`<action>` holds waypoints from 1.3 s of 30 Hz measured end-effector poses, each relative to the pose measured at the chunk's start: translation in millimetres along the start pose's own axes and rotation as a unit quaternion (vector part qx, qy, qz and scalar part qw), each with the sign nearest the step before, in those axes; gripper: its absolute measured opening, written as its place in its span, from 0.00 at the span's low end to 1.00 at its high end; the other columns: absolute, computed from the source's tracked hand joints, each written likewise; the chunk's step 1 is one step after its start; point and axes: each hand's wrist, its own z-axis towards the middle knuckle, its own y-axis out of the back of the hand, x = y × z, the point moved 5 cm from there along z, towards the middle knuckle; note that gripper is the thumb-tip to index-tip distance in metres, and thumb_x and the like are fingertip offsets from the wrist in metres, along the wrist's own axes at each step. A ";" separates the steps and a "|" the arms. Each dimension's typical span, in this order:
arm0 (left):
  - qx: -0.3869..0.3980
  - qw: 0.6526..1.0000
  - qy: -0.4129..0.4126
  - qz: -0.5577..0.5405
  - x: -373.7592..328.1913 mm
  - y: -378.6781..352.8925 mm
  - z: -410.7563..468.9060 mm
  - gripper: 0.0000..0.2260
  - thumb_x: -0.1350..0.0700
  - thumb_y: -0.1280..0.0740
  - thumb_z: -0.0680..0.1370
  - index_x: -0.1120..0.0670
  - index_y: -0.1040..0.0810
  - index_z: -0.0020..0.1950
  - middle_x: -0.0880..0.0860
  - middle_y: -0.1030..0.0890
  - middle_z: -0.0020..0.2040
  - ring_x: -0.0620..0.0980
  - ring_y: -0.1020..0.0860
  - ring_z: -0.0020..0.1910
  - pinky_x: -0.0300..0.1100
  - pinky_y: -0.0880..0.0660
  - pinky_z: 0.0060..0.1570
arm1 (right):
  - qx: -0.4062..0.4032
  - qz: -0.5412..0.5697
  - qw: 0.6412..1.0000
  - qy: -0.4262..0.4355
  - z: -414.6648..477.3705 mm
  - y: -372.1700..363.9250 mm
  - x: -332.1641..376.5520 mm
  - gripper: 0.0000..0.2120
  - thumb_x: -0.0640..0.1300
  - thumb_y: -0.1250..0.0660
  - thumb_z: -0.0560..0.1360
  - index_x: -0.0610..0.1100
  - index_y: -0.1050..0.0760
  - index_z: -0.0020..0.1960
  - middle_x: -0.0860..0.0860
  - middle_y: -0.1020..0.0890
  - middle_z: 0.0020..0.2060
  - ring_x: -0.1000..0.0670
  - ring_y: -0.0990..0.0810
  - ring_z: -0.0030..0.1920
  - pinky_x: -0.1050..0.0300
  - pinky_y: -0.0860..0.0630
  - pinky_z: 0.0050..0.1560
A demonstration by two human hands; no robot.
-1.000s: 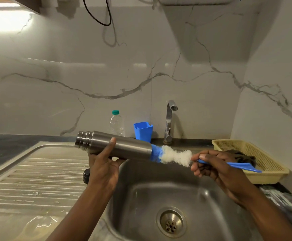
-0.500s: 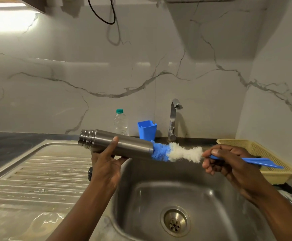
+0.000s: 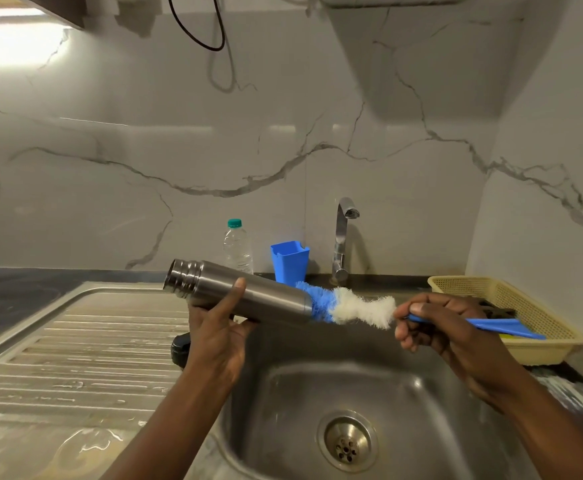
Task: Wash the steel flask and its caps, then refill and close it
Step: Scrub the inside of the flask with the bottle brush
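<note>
Ribs of the drainboard (image 3: 75, 358), wet in patches, fill the left side. A small black round piece (image 3: 180, 349) (possibly one of the caps, though too little shows to be sure) sits at its edge, just behind the left hand (image 3: 214, 337). That hand grips the steel flask (image 3: 248, 294) from below, fingers curled round the far side and thumb laid across the near side. It holds the flask in the air over the left rim of the sink basin (image 3: 404, 393).

The flask's long axis runs nearly level, left to right, its ridged end pointing left and slightly up and its plain end pointing right toward the other hand. Behind it, a capped water bottle (image 3: 238, 245), a blue cup (image 3: 289, 261) and the tap (image 3: 342, 237) stand along the wall.

The bottle brush (image 3: 352, 308) lies on the same line as the flask. Its blue bristles meet the flask's right end; whether they go inside cannot be told. The right hand (image 3: 435, 327) pinches the blue handle just behind the white bristles, fingers curled. A yellow basket (image 3: 539, 351) sits beyond it.

The scrubbing stroke likely runs along that shared axis, the right hand driving while the left steadies.
</note>
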 end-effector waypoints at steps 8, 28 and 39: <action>-0.001 1.000 0.008 -0.022 -4.0 4.4 0.7 0.33 0.61 0.25 0.71 0.51 0.29 0.76 0.60 0.23 0.72 0.61 0.22 0.70 0.70 0.20 0.58 | 0.006 -0.002 1.000 -0.002 0.0 -4.0 4.2 0.17 0.32 0.42 0.83 0.36 0.15 0.45 0.33 0.17 0.37 0.42 0.18 0.36 0.55 0.20 0.36; -0.002 0.999 -0.001 0.036 8.6 -7.3 -6.9 0.25 0.65 0.25 0.73 0.54 0.26 0.69 0.57 0.19 0.67 0.55 0.19 0.64 0.68 0.24 0.66 | -0.098 -0.022 0.995 -0.019 2.4 27.8 1.6 0.15 0.32 0.42 0.82 0.28 0.19 0.45 0.31 0.19 0.34 0.41 0.21 0.30 0.56 0.22 0.30; 0.026 0.996 0.029 0.077 21.0 -6.6 -12.6 0.27 0.66 0.24 0.74 0.50 0.29 0.68 0.53 0.16 0.58 0.53 0.17 0.58 0.59 0.21 0.61 | -0.109 -0.100 0.989 0.016 51.8 14.5 97.7 0.13 0.35 0.40 0.81 0.31 0.20 0.45 0.35 0.17 0.34 0.43 0.19 0.30 0.57 0.21 0.29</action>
